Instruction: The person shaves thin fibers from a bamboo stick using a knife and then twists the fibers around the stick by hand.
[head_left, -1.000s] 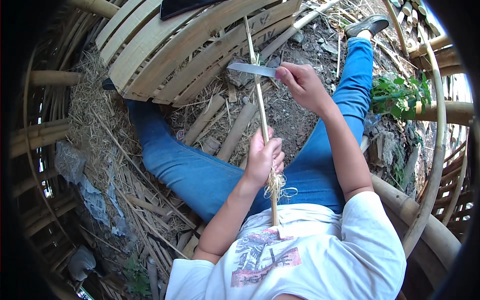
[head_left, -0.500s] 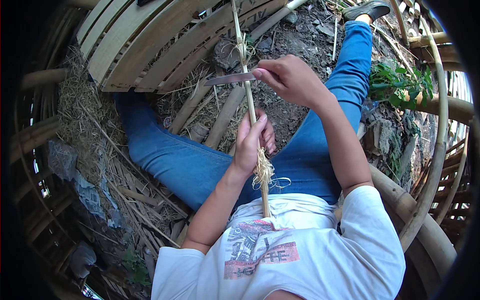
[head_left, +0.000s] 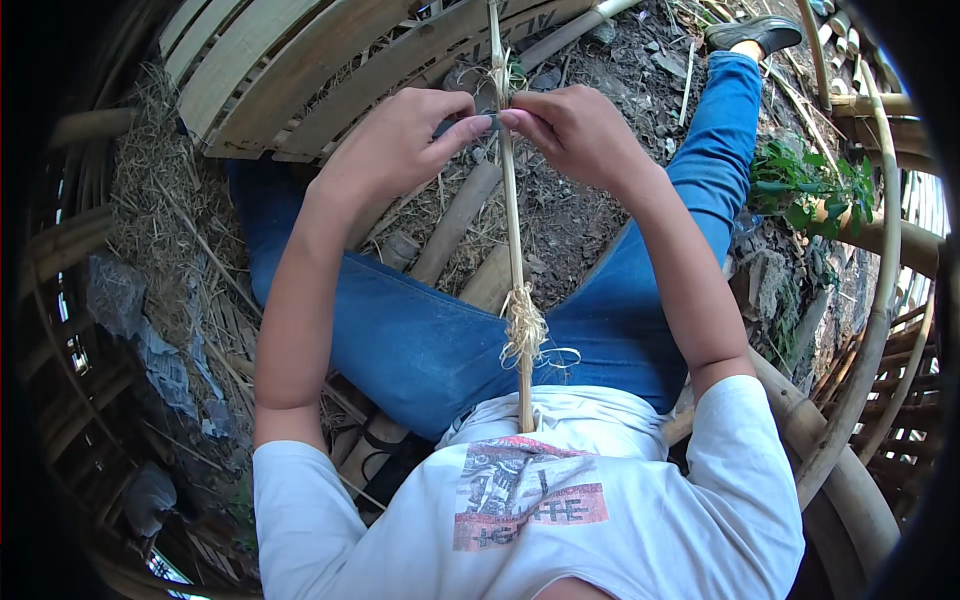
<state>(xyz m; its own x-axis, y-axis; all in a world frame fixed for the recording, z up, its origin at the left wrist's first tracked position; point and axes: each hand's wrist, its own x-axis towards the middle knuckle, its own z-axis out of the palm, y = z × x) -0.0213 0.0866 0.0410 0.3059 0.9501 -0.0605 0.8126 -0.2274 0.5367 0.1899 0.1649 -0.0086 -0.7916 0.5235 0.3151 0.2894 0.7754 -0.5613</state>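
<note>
A long, pale bamboo stick (head_left: 513, 215) runs from my waist straight away from me, over the ground between my legs. Across its far part lies a knife (head_left: 495, 122), mostly covered by my fingers. My left hand (head_left: 400, 145) is closed on the knife to the left of the stick. On the other side, my right hand (head_left: 580, 130) is closed on it too, thumb close to the left thumb. Curled shavings (head_left: 523, 325) cling to the stick near my waist. A smaller frayed tuft (head_left: 500, 75) sits just beyond the knife.
A slatted wooden panel (head_left: 270, 75) stands at the far left. Cut bamboo pieces (head_left: 455, 225) lie between my legs. Dry straw (head_left: 150, 200) and grey plastic scraps (head_left: 170, 370) are at left. A leafy plant (head_left: 815, 185) and thick bamboo poles (head_left: 850, 500) are at right.
My left hand has let go of the stick and moved forward onto the knife's left end. The knife has shifted farther up the stick, toward the far tuft.
</note>
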